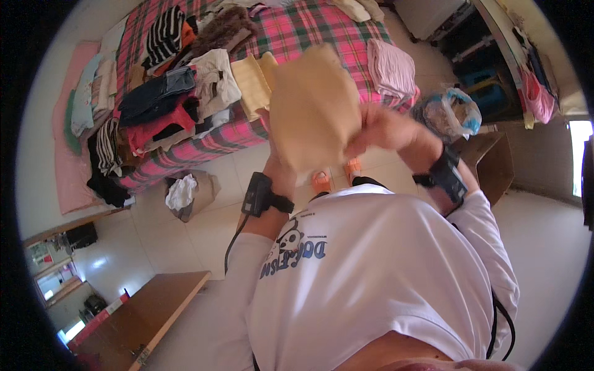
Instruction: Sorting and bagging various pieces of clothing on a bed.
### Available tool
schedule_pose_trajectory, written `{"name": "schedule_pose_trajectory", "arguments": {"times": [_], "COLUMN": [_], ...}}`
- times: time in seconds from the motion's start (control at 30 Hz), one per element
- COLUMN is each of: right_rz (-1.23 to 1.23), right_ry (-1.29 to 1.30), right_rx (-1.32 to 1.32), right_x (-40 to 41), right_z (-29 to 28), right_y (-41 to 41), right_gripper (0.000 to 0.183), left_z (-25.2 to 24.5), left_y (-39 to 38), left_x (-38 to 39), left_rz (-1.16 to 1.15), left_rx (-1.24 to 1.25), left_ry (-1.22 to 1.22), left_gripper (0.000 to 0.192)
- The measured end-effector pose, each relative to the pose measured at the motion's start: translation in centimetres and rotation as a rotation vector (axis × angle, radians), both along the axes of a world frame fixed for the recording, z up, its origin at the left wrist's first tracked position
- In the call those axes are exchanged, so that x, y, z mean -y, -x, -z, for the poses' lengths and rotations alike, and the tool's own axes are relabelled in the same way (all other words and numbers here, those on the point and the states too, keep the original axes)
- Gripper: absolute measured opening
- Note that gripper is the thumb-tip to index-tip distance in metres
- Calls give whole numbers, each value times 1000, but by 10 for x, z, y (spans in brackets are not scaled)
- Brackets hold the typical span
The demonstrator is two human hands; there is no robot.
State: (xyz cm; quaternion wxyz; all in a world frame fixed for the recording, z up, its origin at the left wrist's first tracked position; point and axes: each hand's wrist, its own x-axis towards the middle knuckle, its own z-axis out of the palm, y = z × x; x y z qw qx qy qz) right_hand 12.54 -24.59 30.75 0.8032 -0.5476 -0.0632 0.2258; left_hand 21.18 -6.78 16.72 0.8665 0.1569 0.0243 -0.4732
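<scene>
A piece of tan cloth (315, 106), blurred by motion, is held up in front of my body. My right hand (383, 127) grips its right edge, and the fingers look blurred. Along the lower left side my left hand (274, 139) holds it, mostly hidden behind the fabric. Just beyond the cloth, a folded pale yellow garment (250, 83) lies at the bed's near edge. Next to that is a folded cream-white garment (216, 79). A folded light pink garment (391, 67) rests on the bed's right corner.
The bed has a plaid cover (306, 25). Dark folded jeans (158, 92), a striped garment (163, 37) and a brown fuzzy garment (225, 30) lie on its left part. A bag (199, 190) with white cloth stands on the floor; a plastic bag (452, 111) sits at right.
</scene>
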Motion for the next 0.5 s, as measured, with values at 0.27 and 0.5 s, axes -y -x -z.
{"name": "schedule_pose_trajectory", "arguments": {"times": [0.27,0.5], "right_rz": [-100,343], "right_ry": [366,970], "right_rx": [202,729], "right_x": [49,43], "right_z": [87,38], "right_y": [21,-15], "right_gripper": [49,71], "left_z": [-20,-35], "left_y": [-10,4], "left_x": [-25,37], "left_rz": [-109,-138], "left_rx": [278,165], "left_ry": [-127,-201], "left_gripper": [65,59]}}
